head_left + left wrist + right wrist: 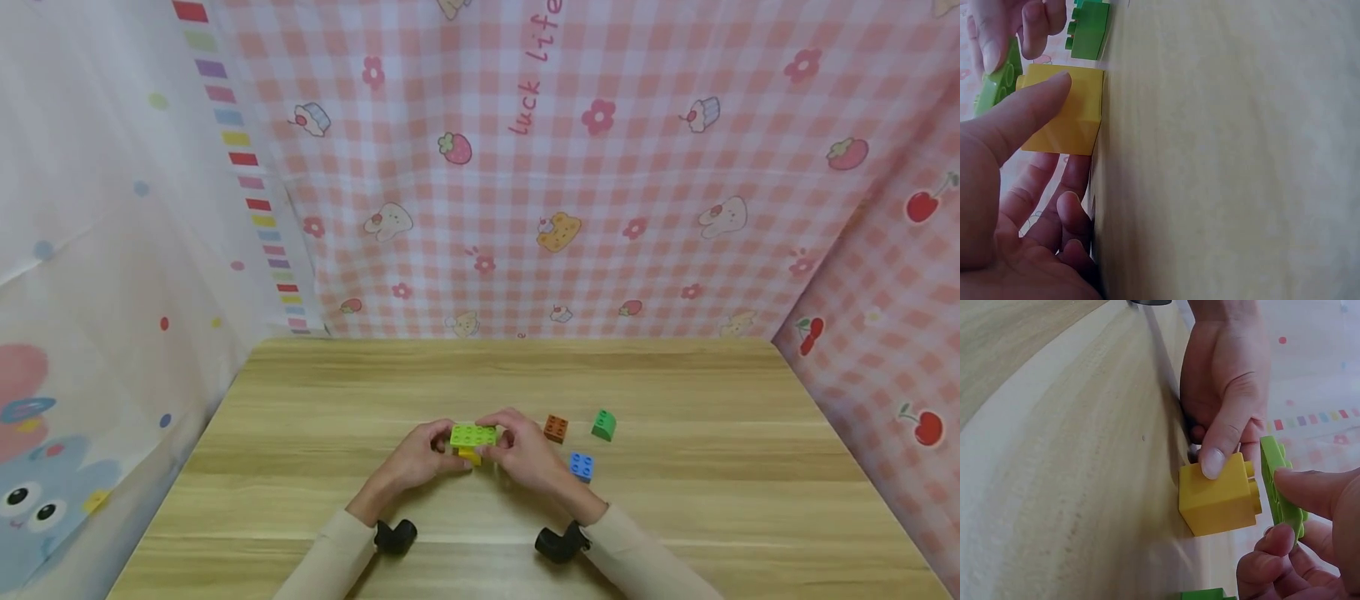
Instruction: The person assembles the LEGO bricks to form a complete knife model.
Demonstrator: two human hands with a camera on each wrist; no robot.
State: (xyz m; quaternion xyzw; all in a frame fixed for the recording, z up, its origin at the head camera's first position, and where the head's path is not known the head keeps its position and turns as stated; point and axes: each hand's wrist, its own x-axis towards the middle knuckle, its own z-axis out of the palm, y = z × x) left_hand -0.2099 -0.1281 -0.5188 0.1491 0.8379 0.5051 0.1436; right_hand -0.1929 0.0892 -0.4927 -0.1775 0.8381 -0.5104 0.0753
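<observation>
My left hand (416, 457) holds a yellow building brick (1216, 494) low at the table, the thumb pressed on its near side and fingers behind it. Thin and lime green, a studded building plate (472, 435) is pinched between the thumb and fingers of my right hand (528, 454). In the right wrist view the plate stands a narrow gap off the yellow brick's studs, roughly in line with them. From the head view the plate overlaps the yellow brick and hides most of its top.
Right of my hands lie a brown brick (556, 428), a blue brick (581, 467) and a green brick with a curved side (603, 425). The wooden table (697, 525) ends at a checked cloth (637, 183) behind. Black wrist devices (558, 544) sit at both cuffs.
</observation>
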